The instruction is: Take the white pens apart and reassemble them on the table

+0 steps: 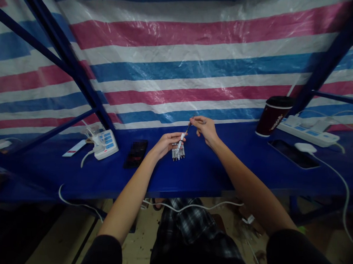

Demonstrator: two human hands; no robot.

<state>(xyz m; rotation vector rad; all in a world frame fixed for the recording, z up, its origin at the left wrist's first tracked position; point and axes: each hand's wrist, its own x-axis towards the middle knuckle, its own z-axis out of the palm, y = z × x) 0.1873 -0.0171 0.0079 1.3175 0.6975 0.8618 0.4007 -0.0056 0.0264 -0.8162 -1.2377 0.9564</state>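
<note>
My left hand [165,144] is closed around the lower, white part of a slim pen-like stick [182,137]. The stick stands at a slant, and its thin dark upper end reaches my right hand [205,130], whose thumb and fingertips pinch it. Whether the dark end is a separate piece, I cannot tell. Just below my left fingers, several short pen-like sticks [175,154] with pale bodies and dark tips lie side by side on the blue table [192,172]. My left hand partly hides them.
A dark phone-like slab [136,153] and a white power strip [106,144] lie to the left. On the right are a lidded dark cup [273,116] with a straw, a phone [293,153], a white charger [305,148] and another power strip [309,133]. Striped sheeting [180,68] hangs behind.
</note>
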